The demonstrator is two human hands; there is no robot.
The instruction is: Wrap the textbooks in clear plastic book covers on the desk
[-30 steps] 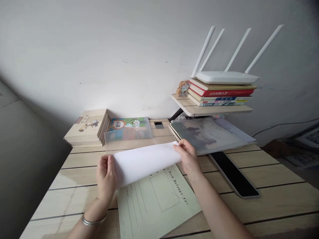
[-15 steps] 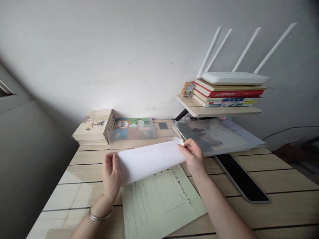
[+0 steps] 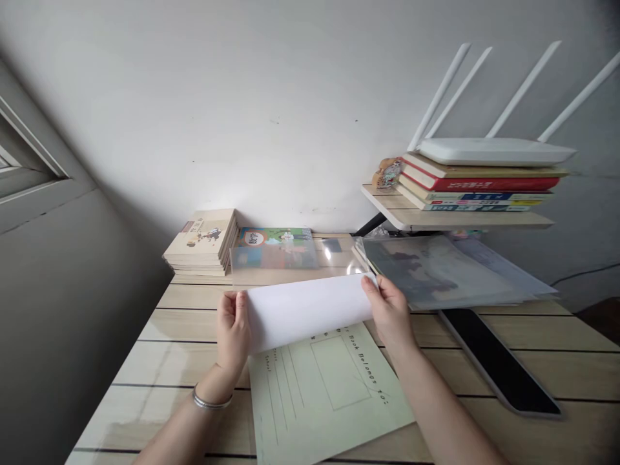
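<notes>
Between my two hands a folded white sheet of paper [image 3: 310,309] is held above the table. My left hand [image 3: 233,329] pinches its left end, thumb on top. At the upper right corner my right hand [image 3: 387,307] grips the sheet between thumb and fingers. Beneath it lies a pale green page [image 3: 334,394] printed with lines, a box and "Book Belongs to:"; the paper covers its top edge. A clear plastic cover [image 3: 276,276] lies just beyond the sheet, partly over a colourful textbook [image 3: 278,237].
A stack of books [image 3: 201,242] stands at the back left. Plastic-covered papers [image 3: 426,268] and a black phone [image 3: 501,361] lie on the right. Above them a small raised shelf [image 3: 465,221] carries books [image 3: 484,184] and a white router [image 3: 496,152].
The view has turned slightly left, so everything sits further right in the picture. Both hands keep their hold on the white paper, which looks nearly the same.
</notes>
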